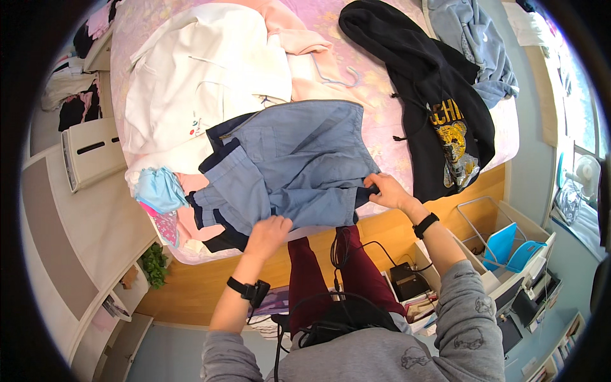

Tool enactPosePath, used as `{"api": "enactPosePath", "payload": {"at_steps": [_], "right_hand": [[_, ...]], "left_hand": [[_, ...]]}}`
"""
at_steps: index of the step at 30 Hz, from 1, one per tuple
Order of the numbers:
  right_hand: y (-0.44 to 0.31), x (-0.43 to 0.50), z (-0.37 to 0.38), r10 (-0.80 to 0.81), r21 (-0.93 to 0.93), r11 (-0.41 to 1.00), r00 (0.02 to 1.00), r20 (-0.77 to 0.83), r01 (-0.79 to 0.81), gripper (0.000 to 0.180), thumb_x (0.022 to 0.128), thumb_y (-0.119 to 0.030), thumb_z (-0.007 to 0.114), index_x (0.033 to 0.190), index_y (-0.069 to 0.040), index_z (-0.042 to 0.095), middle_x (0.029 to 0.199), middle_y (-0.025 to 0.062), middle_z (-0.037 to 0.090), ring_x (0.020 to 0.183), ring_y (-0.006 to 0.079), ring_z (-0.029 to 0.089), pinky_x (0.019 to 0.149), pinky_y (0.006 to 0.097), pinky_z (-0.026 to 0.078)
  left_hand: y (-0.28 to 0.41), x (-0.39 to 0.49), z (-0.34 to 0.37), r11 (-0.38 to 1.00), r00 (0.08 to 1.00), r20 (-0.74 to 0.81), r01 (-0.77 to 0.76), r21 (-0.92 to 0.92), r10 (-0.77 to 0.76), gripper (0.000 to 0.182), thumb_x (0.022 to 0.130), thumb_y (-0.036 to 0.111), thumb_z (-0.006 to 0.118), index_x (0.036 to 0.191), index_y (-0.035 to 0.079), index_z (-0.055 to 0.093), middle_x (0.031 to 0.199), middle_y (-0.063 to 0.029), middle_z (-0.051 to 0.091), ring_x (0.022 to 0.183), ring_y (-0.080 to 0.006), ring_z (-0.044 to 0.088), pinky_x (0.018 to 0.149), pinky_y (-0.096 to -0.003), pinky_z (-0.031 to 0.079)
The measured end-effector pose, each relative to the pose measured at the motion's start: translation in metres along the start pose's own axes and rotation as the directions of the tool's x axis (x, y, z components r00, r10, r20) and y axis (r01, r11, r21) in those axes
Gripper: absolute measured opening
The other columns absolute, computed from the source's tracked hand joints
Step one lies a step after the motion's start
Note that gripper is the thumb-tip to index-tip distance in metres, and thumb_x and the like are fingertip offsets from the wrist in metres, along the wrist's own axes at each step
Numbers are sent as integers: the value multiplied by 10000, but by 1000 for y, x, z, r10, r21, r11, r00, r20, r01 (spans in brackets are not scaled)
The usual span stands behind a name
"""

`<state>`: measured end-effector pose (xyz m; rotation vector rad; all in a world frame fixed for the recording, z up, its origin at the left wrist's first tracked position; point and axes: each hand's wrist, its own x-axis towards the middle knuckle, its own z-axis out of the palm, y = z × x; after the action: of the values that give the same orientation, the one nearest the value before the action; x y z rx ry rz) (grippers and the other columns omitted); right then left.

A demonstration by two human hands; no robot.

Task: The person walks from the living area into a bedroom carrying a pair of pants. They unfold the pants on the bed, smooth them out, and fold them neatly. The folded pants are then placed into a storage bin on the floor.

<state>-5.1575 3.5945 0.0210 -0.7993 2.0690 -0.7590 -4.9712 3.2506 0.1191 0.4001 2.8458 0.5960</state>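
Note:
A blue-grey jacket (305,148) with a dark navy lining lies partly folded on the bed (382,143), its sleeve cuffs towards the left. My left hand (268,236) has its fingers curled on the jacket's near edge. At the right, my right hand (387,191) pinches a dark navy part of the same garment between thumb and fingers. Beyond the jacket is a white hoodie (210,71), partly over a peach-coloured garment (305,40) that has a light blue clothes hanger (341,82) at it. A black hoodie (429,105) with a gold bear print lies to the right.
Light blue denim-like clothing (487,52) rests at the far right of the bed. Light blue fabric (161,188) is bunched at the bed's left edge. A potted plant (154,265) stands below left. Cables (340,258) hang before my legs. A white fan (584,174) is at the window.

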Motion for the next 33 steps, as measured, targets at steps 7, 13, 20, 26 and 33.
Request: {"api": "enactPosePath", "payload": {"at_steps": [7, 13, 20, 26, 33], "right_hand": [[-7, -6, -4, -161, -311, 939, 987, -23, 146, 281, 804, -185, 696, 1059, -90, 628, 975, 87, 664, 1002, 291, 594, 955, 390, 410], [-48, 1, -13, -142, -202, 975, 952, -271, 88, 193, 869, -216, 668, 969, -71, 590, 764, 165, 640, 780, 378, 619, 832, 457, 458], [-160, -12, -43, -214, -18, 977, 962, -171, 214, 228, 858, -198, 680, 1031, -78, 594, 801, 173, 655, 788, 375, 647, 654, 458, 506], [-247, -20, -70, -522, 18, 852, 851, -58, 524, 217, 854, -140, 676, 1050, -85, 601, 875, 123, 641, 815, 343, 644, 670, 428, 507], [-335, -36, -129, -635, 22, 771, 765, 106, 636, 250, 838, -209, 729, 1008, -57, 625, 891, 123, 643, 853, 343, 632, 722, 403, 496]], "left_hand": [[-34, 58, -36, 967, 911, -335, 253, -1, -239, 150, 816, 82, 642, 913, 61, 529, 801, -84, 570, 749, -304, 606, 608, -398, 491], [-13, 90, -46, 924, 797, -471, 296, -240, -378, 142, 866, 125, 691, 900, 45, 578, 804, -116, 588, 699, -314, 587, 618, -396, 468], [82, 86, -54, 834, 860, -326, 184, -520, -393, 385, 765, 144, 783, 1070, 26, 580, 944, -140, 604, 866, -297, 617, 749, -378, 507], [56, 44, -97, 844, 887, -263, 215, -492, -380, 445, 728, -9, 737, 1140, 6, 570, 1020, -154, 603, 961, -313, 596, 850, -391, 492], [43, -93, -257, 502, 667, -184, 321, -803, -722, 239, 757, 80, 821, 875, 4, 627, 830, -11, 632, 785, -90, 555, 703, -239, 453]]}}
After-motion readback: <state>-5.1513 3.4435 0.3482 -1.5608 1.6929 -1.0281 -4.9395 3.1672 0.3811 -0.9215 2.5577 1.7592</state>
